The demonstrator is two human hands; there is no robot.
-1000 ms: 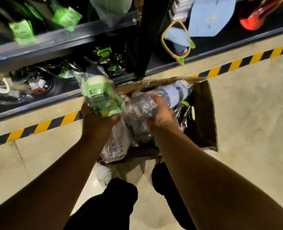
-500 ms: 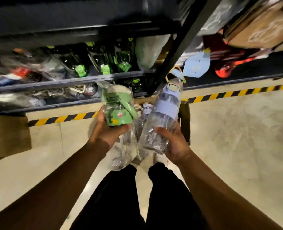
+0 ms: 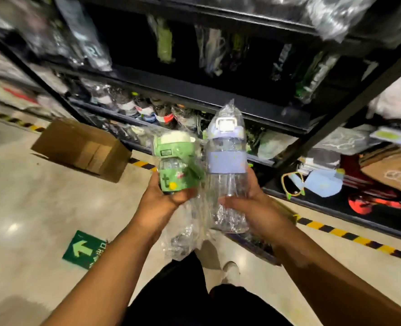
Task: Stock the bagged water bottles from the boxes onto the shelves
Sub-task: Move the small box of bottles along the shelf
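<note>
At centre frame the shorter bagged bottle (image 3: 176, 165), in the left hand (image 3: 162, 205), stands just left of the taller bagged bottle (image 3: 226, 165) in the right hand (image 3: 249, 208); shelves (image 3: 194, 90) rise behind, and a box (image 3: 81, 149) lies on the floor at middle left.

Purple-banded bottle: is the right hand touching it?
Touching. The head view shows the right hand with fingers curled round the bagged purple-banded bottle.

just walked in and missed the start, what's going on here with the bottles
A person stands at the shelves with a bagged bottle in each hand. The left hand grips the green bottle, the right hand the taller purple-banded bottle. Both are held upright, neither on a shelf yet. A cardboard box sits on the floor to the left.
</note>
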